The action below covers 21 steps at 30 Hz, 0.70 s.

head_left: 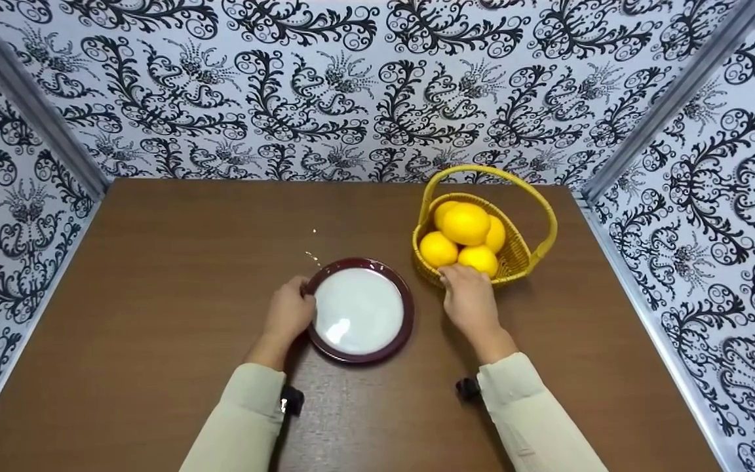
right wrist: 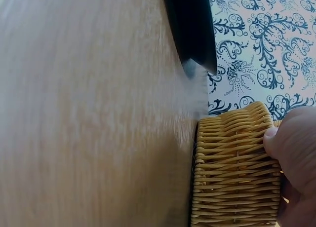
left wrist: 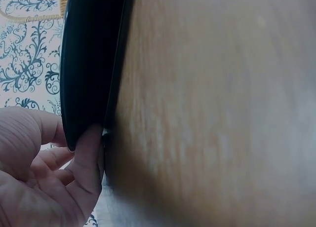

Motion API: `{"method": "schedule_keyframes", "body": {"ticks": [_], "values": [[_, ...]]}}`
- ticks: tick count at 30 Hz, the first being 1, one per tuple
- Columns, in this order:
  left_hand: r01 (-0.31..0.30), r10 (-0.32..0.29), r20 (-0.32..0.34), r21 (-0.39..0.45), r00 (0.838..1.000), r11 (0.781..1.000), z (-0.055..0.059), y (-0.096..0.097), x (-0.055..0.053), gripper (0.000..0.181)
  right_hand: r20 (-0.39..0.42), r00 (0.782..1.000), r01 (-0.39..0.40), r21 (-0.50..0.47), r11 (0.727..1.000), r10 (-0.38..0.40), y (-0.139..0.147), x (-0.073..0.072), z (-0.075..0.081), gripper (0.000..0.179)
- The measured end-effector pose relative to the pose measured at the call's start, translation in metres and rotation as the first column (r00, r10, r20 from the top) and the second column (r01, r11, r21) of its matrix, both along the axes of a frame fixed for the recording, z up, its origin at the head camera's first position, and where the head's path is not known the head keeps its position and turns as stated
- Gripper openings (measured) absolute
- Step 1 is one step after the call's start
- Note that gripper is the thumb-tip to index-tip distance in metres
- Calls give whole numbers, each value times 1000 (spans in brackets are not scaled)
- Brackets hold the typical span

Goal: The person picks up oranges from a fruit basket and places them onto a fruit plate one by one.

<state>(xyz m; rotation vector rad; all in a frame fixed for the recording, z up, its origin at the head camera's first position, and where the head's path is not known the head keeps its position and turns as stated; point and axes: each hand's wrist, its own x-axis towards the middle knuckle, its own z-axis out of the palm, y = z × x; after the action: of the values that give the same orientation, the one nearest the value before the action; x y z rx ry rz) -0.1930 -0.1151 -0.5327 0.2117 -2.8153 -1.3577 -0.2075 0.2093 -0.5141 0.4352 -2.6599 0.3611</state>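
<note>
Left hand (head_left: 289,311) pinching plate (head_left: 359,308), right hand (head_left: 471,301) gripping basket (head_left: 516,257)

The white plate with its maroon rim is lying on the brown worktop (head_left: 187,295); the left hand is clamping that rim at nine o'clock. The basket is standing toward two o'clock from the plate, holding yellow fruits (head_left: 466,224). The right hand is clasping the basket's rim near six o'clock.

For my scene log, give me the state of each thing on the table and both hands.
Plate: face up
Basket: upright, handle raised
Yellow fruits: piled in the basket
Left hand: pinching the plate's rim
Right hand: gripping the basket's rim
</note>
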Motion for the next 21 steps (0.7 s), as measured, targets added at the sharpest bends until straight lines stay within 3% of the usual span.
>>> {"method": "schedule_keyframes", "body": {"ticks": [5,15,21], "values": [[-5,4,-27,-32,1000,999,-3,-1,0,34,19,1000,13,-13,1000,-12,1,2,0,14],[-10,10,17,-14,1000,1000,-1,-1,0,32,68,998,4,-23,1000,-2,2,5,8,22],[-6,6,7,-15,1000,1000,-2,0,-1,30,91,996,-4,-41,999,7,2,4,17,23]]}}
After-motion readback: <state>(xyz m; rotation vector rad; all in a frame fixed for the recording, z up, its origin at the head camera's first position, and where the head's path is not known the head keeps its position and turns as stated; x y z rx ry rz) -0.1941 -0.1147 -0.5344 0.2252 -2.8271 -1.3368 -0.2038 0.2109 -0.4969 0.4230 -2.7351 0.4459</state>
